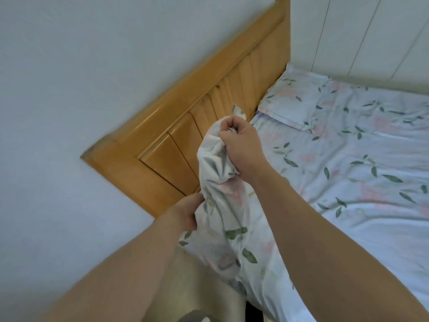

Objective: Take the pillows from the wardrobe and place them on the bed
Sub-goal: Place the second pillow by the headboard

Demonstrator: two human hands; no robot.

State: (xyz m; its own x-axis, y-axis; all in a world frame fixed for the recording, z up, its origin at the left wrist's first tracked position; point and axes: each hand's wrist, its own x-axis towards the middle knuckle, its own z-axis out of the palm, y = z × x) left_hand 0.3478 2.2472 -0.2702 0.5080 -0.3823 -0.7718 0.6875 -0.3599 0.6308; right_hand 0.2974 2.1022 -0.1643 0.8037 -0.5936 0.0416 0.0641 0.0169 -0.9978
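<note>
Gripping a limp, pale leaf-print fabric pillow [224, 214] just before the honey-coloured wooden headboard [171, 145], the right hand [241, 147] fists its top while the left hand [188, 212] clutches lower, fingers curled.

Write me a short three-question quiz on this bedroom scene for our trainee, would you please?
1. True or false: a flat pillow already lies on the bed beside the headboard.
2. Fill in: the left hand grips the bunched pillow ____ the right hand.
3. The headboard looks like: A. wood B. metal C. fabric
Key: 1 true; 2 below; 3 A.
</note>
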